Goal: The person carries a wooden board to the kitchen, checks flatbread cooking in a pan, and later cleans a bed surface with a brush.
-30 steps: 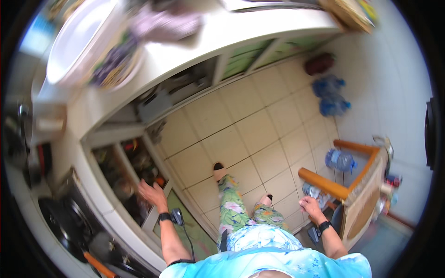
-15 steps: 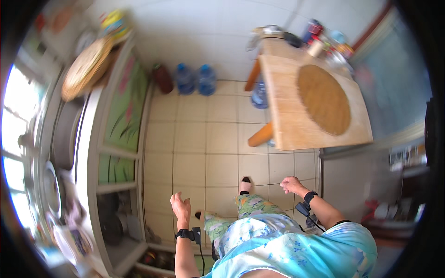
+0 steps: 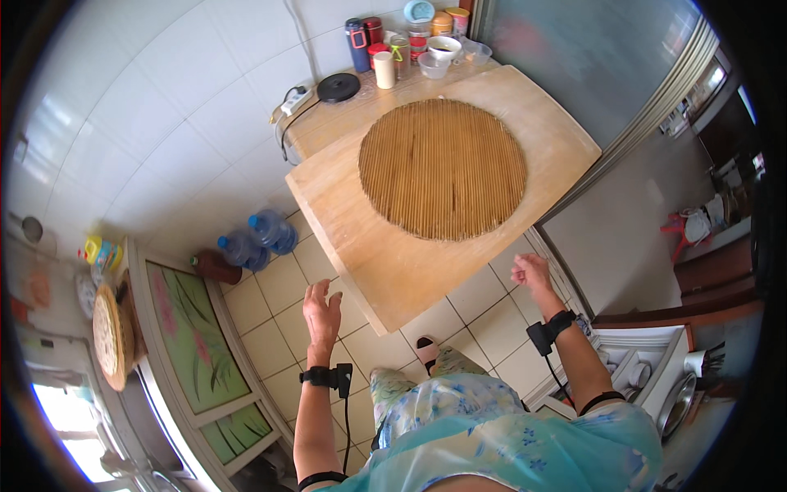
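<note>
Brn striped mat (image 3: pixel 443 170), tan brd (image 3: pixel 361 262)

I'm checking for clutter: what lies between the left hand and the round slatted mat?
The head view shows a sliver of tiled floor, then bare wooden board, between the left hand and the round slatted mat.

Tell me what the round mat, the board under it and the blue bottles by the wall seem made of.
Round mat: likely plant stalks, matte; fine parallel ribs, uneven rim.
Board: probably wood, smooth and dull; pale tan tone, thick edge.
Blue bottles: apparently glossy plastic; see-through, with highlights.
</note>
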A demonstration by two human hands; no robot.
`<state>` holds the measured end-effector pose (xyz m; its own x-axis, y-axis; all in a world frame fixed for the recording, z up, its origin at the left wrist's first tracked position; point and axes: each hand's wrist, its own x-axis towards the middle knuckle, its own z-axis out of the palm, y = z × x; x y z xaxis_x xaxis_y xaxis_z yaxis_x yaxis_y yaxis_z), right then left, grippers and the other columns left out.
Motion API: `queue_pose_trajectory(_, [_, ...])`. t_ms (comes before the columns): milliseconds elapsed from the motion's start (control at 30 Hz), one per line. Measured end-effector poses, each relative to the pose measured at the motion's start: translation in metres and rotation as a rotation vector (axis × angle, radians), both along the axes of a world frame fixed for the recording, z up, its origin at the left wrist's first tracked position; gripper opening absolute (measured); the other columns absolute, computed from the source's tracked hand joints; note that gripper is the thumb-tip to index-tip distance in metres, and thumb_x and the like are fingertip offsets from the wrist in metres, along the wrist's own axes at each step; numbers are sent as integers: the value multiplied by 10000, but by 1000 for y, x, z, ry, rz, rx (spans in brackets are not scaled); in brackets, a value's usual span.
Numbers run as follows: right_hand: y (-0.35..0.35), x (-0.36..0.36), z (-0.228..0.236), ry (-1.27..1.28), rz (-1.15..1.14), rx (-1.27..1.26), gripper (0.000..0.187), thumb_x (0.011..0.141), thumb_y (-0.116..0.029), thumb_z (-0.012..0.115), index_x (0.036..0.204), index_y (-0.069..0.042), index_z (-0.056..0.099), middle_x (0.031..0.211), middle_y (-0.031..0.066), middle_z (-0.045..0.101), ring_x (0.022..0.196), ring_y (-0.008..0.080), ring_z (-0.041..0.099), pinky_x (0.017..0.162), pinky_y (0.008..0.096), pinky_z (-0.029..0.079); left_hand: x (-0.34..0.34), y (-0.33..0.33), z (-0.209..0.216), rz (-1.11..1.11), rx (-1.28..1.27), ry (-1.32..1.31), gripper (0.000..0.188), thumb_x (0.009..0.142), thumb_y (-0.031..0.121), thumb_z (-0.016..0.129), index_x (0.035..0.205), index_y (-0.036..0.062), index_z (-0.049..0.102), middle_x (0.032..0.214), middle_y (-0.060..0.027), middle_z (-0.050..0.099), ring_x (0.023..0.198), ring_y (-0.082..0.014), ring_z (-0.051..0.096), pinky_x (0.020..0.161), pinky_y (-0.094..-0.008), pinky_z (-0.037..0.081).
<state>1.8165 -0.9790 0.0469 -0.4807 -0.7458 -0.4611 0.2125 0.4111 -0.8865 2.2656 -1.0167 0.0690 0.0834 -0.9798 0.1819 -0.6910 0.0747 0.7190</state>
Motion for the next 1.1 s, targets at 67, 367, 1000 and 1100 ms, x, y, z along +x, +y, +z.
queue_pose_trajectory(67, [4, 17, -7, -103, 112, 40, 191, 813, -194, 643, 810, -25, 553, 638, 71, 579, 474, 125, 527, 448, 250, 478, -6, -30, -1, -61, 0, 36, 297, 731, 20, 646, 1015, -27, 574, 888, -115, 602, 763, -187, 576, 665, -285, 485])
queue_pose_trajectory(367, [-19, 78, -2, -91, -107, -19, 267, 824, -218, 613, 659, -35, 510, 547, 48, 515, 459, 139, 523, 395, 250, 392, -30, -149, -5, -260, 464, 726, 365, 822, 75, 551, 1129, -101, 459, 899, -120, 606, 772, -165, 597, 698, -259, 484])
queue_pose_trajectory(1000, [0, 189, -6, -218, -358, 313, 293, 826, -328, 608, 832, -38, 571, 715, 62, 606, 568, 153, 586, 535, 289, 476, -52, -302, 6, -454, 970, 778, 199, 831, 200, 583, 881, 7, 570, 687, -34, 554, 583, -114, 535, 562, -236, 457])
queue_pose_trajectory(1100, [-3, 208, -5, -261, -394, 286, 322, 827, -334, 608, 918, -26, 593, 813, 78, 632, 610, 165, 606, 559, 292, 501, -49, -308, -6, -468, 1035, 817, 197, 822, 195, 603, 851, 5, 564, 657, -26, 527, 565, -118, 522, 553, -229, 448])
